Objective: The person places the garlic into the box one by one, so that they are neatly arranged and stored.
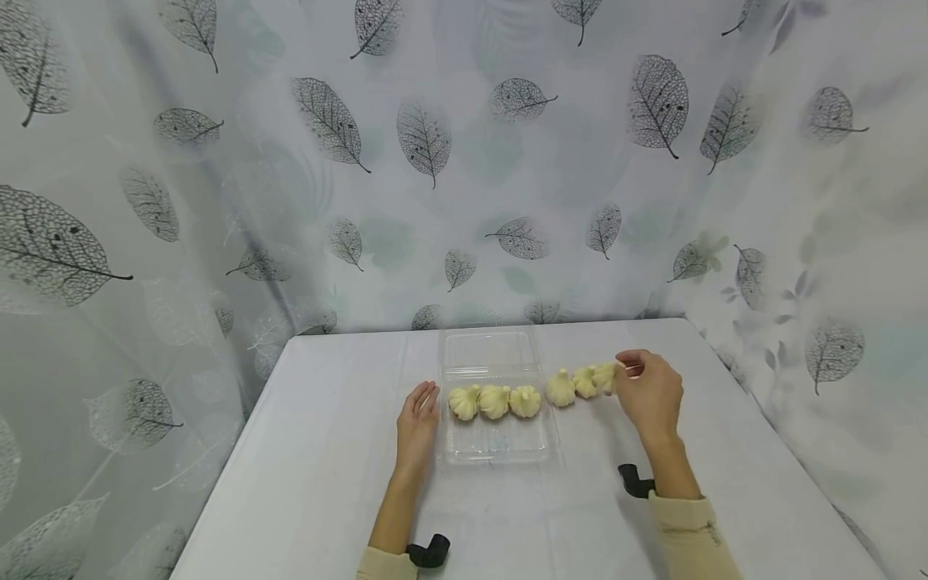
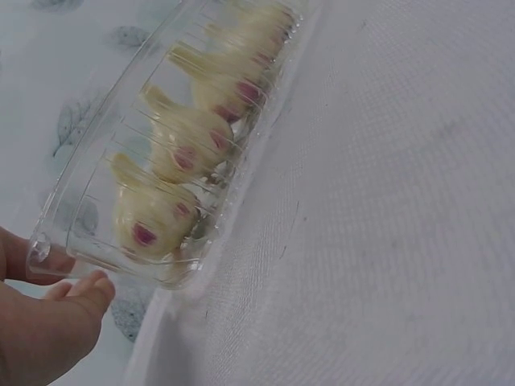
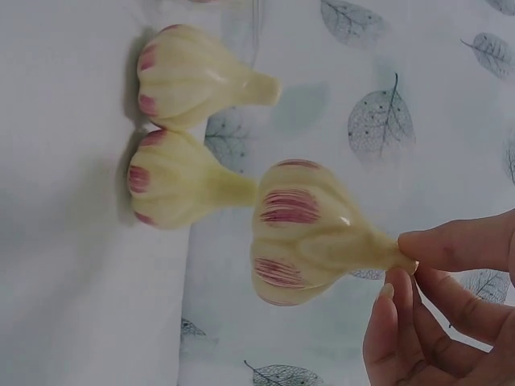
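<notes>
In the head view my right hand (image 1: 652, 395) pinches the stem of a pale garlic bulb (image 3: 302, 233) between thumb and fingertips. The right wrist view shows this bulb raised off the table, its round base with purple streaks turned away from the fingers. Two more garlic bulbs (image 1: 561, 388) stand just left of it, on the table beside a clear plastic container (image 1: 500, 443). Inside the container three bulbs (image 1: 495, 401) sit in a row. My left hand (image 1: 416, 427) lies along the container's left side, fingers fairly straight, fingertips (image 2: 98, 283) at its corner.
The container's clear lid (image 1: 487, 350) lies folded back toward the rear of the white table (image 1: 326, 451). Leaf-printed curtains (image 1: 464, 161) hang behind the table and along both sides. A black wrist mount (image 1: 431, 552) shows by each wrist.
</notes>
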Tool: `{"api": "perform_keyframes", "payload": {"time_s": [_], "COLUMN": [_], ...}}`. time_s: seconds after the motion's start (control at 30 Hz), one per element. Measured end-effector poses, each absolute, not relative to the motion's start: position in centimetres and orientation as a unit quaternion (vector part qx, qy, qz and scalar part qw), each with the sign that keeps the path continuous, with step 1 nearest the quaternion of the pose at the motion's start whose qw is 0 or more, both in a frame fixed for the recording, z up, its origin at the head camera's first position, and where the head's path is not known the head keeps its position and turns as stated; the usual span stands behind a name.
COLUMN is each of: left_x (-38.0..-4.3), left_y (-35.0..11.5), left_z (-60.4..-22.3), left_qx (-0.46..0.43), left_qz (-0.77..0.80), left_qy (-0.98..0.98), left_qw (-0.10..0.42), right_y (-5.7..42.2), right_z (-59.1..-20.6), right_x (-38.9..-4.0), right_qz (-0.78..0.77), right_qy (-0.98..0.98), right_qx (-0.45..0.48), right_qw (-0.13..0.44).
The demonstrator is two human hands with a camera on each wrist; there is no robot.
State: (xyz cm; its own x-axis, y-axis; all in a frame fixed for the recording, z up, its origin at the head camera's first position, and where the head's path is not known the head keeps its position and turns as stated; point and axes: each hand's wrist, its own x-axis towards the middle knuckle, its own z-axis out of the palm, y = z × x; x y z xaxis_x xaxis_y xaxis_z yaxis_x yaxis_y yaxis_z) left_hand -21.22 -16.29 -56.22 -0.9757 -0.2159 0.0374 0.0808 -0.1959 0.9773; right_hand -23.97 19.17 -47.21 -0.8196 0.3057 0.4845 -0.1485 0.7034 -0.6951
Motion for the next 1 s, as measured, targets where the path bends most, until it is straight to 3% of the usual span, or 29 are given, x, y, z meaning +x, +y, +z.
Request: {"api": "perform_keyframes", "payload": {"time_s": [0.37, 1.0], "left_x": [-21.2, -21.3], "left_y": [-16.4, -16.4], "left_z": [-56.1, -56.2], "left_qx": [0.047, 0.055], "left_qz": [-0.773, -0.763], "left_qy": [-0.626, -0.636], "left_qw": [0.093, 0.095], "right_y": [17.0, 14.9], "right_z": [-47.3, -46.5], "right_x": [-22.9, -21.7], "right_qz": [0.384, 0.389], "right_qy": [-0.872, -0.874], "right_qx": [0.025, 0.054], "right_qw": [0.303, 0.288]}}
